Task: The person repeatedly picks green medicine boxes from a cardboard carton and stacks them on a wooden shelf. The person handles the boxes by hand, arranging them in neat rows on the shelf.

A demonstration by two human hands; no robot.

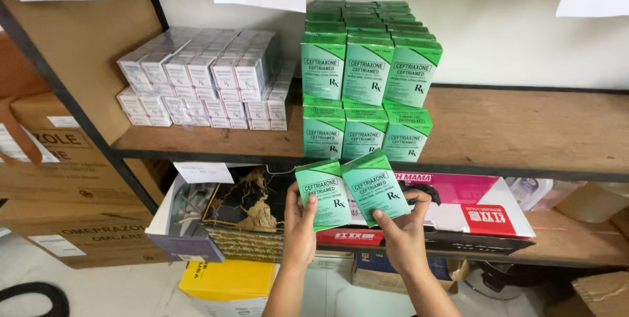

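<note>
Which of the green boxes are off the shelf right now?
The two green boxes held side by side in the left hand and right hand; all others sit stacked on the wooden shelf.

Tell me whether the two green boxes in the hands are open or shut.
Shut, as far as shows. Both green boxes face front, flat and unbroken, no flap lifted. Left hand and right hand grip their lower edges; the ends are hidden.

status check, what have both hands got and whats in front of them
Left hand holds one green box. Right hand holds a second green box. Stacked green boxes on the wooden shelf straight ahead; nothing between.
</note>
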